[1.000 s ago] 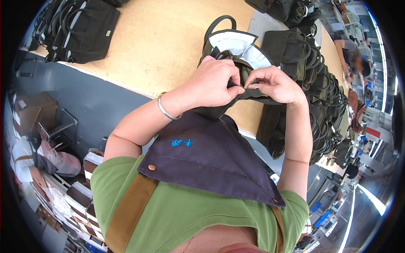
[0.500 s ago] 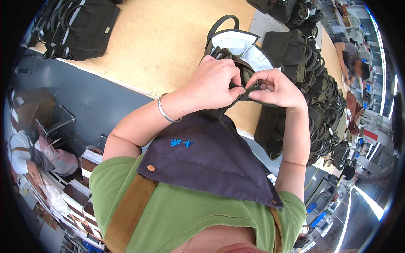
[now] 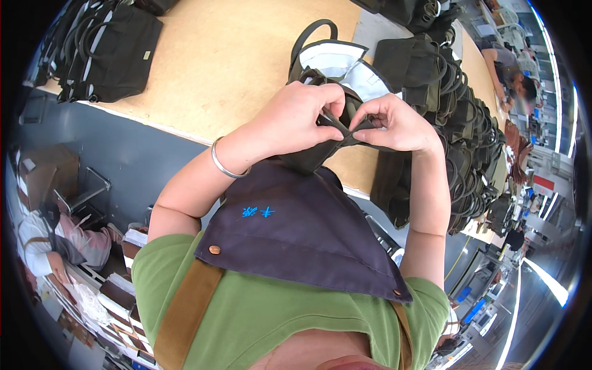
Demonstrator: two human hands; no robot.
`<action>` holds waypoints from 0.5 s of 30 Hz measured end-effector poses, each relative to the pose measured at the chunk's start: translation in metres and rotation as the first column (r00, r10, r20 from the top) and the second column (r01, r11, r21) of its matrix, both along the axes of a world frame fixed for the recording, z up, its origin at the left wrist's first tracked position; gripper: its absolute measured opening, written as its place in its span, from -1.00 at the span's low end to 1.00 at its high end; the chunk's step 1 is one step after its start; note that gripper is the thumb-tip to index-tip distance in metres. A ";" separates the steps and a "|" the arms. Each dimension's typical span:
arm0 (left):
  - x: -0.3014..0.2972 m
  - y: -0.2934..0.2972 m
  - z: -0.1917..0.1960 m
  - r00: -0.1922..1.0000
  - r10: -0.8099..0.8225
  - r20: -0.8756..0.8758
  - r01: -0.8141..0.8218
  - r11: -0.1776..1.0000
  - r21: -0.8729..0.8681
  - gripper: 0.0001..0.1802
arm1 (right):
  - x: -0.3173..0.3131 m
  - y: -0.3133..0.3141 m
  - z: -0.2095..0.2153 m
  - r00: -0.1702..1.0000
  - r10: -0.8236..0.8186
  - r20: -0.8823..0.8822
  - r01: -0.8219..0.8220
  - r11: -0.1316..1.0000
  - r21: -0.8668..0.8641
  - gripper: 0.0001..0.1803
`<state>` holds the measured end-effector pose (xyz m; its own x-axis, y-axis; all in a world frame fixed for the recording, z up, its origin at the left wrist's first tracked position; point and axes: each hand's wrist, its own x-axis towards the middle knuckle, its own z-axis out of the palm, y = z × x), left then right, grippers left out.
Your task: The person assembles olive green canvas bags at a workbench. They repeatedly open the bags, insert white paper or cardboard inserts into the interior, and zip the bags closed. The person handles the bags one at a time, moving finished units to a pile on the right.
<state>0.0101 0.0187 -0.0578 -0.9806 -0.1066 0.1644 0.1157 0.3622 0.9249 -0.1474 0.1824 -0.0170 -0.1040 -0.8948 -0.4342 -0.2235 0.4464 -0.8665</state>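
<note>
A dark olive handbag (image 3: 308,158) stands at the front edge of the table, its top gaping. White lining (image 3: 336,57) shows inside, and one rounded handle (image 3: 313,26) rises on the far side. My left hand (image 3: 302,117) pinches the near rim of the bag between thumb and fingers. Close beside it, my right hand (image 3: 394,123) pinches the same dark edge, thumb against fingertips. The two thumbs almost meet over the fabric. What exactly lies between the fingertips is partly hidden by my fingers.
Many dark handbags (image 3: 459,123) crowd the table's right side. More bags (image 3: 114,52) stand at the far left of the tan tabletop (image 3: 209,61). A seated person (image 3: 49,240) is at lower left near a cardboard box (image 3: 52,169); another person (image 3: 515,80) bends over at far right.
My fingers have shifted a little along the bag's edge, and the two hands are slightly closer together. Both keep their pinch. The whole view has moved slightly.
</note>
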 end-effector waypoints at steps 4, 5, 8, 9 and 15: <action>0.000 -0.003 -0.003 0.992 -0.073 -0.101 0.069 0.997 -0.041 -0.79 | -0.002 -0.002 -0.001 0.998 0.029 -0.059 -0.029 1.000 -0.010 -0.88; 0.000 -0.003 -0.002 0.991 -0.090 -0.103 0.085 0.995 -0.059 -0.79 | -0.002 -0.002 -0.001 0.998 0.029 -0.064 -0.030 0.999 -0.017 -0.88; 0.001 0.000 -0.012 0.978 -0.069 -0.194 0.037 0.985 -0.167 -0.79 | -0.002 -0.004 -0.001 0.997 0.032 -0.067 -0.033 0.999 -0.014 -0.88; 0.000 0.001 -0.014 0.983 -0.068 -0.170 0.046 0.990 -0.133 -0.80 | -0.002 -0.004 0.000 0.997 0.033 -0.066 -0.034 0.999 -0.009 -0.88; -0.002 0.000 -0.002 0.996 -0.085 -0.015 0.085 0.994 0.073 -0.86 | -0.001 -0.005 0.009 1.000 0.016 -0.010 -0.016 1.000 -0.009 -0.85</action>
<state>0.0080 0.0183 -0.0599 -0.9847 -0.0352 0.1704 0.1538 0.2813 0.9472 -0.1482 0.1771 -0.0085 -0.0941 -0.9004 -0.4248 -0.2396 0.4346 -0.8682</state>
